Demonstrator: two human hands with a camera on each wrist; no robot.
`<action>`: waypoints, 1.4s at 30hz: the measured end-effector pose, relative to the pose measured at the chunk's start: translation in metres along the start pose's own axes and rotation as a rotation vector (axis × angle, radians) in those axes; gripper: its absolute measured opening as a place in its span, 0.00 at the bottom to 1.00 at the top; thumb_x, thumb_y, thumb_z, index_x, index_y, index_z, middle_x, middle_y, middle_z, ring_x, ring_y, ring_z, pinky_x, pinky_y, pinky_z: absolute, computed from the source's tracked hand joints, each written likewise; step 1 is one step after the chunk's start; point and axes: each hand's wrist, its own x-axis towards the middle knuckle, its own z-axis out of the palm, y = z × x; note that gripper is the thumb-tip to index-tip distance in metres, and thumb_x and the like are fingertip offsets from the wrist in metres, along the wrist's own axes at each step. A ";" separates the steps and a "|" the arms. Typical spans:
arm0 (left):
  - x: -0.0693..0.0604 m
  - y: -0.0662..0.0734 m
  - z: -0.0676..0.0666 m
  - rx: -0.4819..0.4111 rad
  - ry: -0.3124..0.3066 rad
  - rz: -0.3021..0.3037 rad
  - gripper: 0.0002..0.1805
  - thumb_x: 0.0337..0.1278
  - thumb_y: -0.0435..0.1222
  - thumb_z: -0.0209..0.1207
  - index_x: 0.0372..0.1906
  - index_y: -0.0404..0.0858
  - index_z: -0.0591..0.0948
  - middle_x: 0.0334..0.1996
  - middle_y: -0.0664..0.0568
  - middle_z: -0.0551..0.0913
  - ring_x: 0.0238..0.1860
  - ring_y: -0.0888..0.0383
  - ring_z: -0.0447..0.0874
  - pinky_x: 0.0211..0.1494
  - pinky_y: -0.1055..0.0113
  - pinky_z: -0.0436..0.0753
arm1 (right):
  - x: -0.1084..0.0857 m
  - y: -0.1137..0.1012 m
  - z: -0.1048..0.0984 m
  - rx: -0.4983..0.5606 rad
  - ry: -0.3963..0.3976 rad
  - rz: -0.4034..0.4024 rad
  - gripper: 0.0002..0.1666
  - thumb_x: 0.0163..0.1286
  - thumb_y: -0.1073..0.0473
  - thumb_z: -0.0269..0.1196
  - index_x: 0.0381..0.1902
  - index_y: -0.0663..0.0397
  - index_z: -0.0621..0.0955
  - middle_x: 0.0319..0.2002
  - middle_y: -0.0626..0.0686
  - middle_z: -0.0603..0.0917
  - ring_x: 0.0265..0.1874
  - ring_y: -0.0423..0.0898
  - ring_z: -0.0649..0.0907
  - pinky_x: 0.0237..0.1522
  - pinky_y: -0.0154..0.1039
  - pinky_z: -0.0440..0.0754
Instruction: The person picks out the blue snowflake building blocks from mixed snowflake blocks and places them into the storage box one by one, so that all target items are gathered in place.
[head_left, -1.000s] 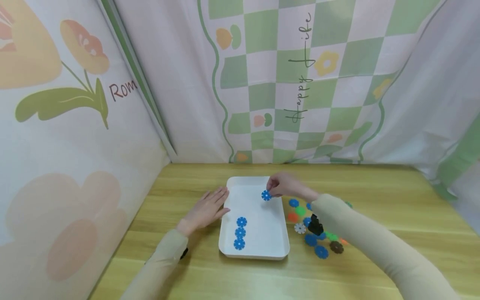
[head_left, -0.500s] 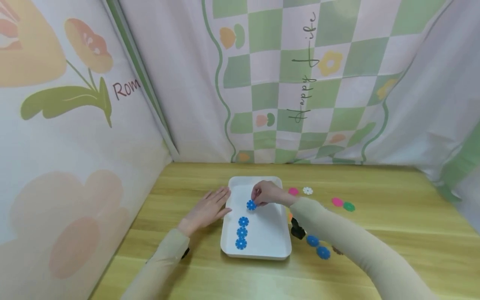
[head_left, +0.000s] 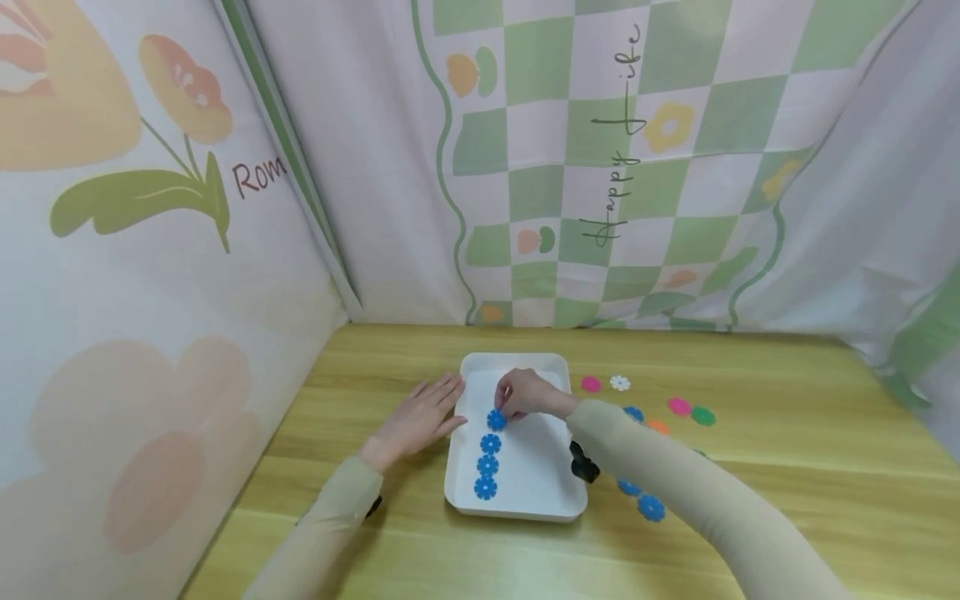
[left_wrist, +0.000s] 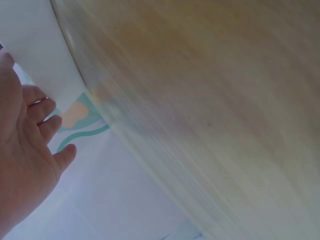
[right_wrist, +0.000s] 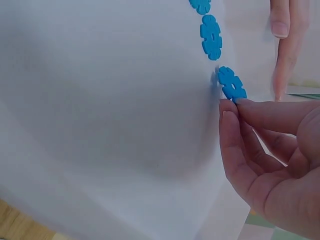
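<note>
A blue disc [head_left: 496,419] is pinched in the fingertips of a person's right hand [head_left: 531,392], just beyond the far end of three matching discs [head_left: 488,465] lined up inside a white tray [head_left: 536,479]. The left hand [head_left: 415,423], fingers straight, touches the tray's left rim.

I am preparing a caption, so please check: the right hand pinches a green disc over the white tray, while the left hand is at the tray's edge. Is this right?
Not quite: the disc is blue, not green, as the right wrist view shows. The right hand does pinch it over the white tray, with the left hand at its edge.
</note>
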 end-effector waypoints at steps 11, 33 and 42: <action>0.000 0.000 0.002 -0.014 0.009 -0.008 0.37 0.76 0.57 0.39 0.78 0.39 0.57 0.79 0.49 0.56 0.80 0.51 0.54 0.80 0.47 0.60 | 0.004 -0.002 0.006 -0.001 -0.025 0.004 0.04 0.61 0.70 0.67 0.34 0.61 0.84 0.32 0.53 0.85 0.27 0.43 0.83 0.34 0.35 0.87; -0.001 0.001 0.000 -0.035 0.000 -0.016 0.37 0.76 0.57 0.40 0.78 0.39 0.56 0.79 0.49 0.56 0.80 0.50 0.54 0.80 0.46 0.59 | 0.005 -0.003 0.002 -0.055 -0.027 -0.042 0.04 0.63 0.67 0.67 0.36 0.58 0.86 0.34 0.52 0.87 0.30 0.42 0.82 0.37 0.33 0.85; -0.001 0.001 -0.001 -0.042 -0.004 -0.018 0.37 0.76 0.57 0.40 0.78 0.39 0.56 0.79 0.48 0.56 0.80 0.50 0.54 0.80 0.47 0.58 | -0.022 0.009 -0.035 0.020 0.014 -0.173 0.08 0.63 0.67 0.65 0.40 0.65 0.84 0.33 0.56 0.87 0.30 0.43 0.84 0.37 0.34 0.86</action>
